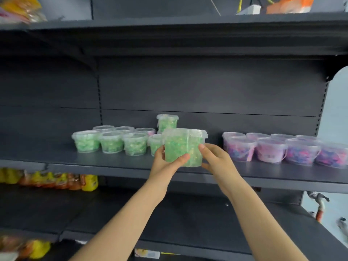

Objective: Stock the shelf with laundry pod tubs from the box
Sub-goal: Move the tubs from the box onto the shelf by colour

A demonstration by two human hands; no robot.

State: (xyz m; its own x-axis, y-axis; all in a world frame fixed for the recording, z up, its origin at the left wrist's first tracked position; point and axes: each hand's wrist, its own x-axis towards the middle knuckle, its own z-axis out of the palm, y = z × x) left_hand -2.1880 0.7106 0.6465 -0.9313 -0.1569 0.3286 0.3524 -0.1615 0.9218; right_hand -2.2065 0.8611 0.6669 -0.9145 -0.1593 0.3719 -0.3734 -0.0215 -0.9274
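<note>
The green pod tub, clear-walled with its lid on, is upright and gripped by both hands over the front part of the middle shelf. Whether its base touches the shelf cannot be told. The left hand wraps its lower left side, thumb across the front. The right hand clasps the right side, thumb on the wall just under the lid.

Just behind and to the left stand more green tubs, 3 in plain view in front, a 4th partly hidden by the held tub, and more lids behind. 1 stacked green tub sits higher at the back. To the right, apart from the green group, are purple tubs in 2 rows. Yellow and orange packs lie on the shelf below, at left.
</note>
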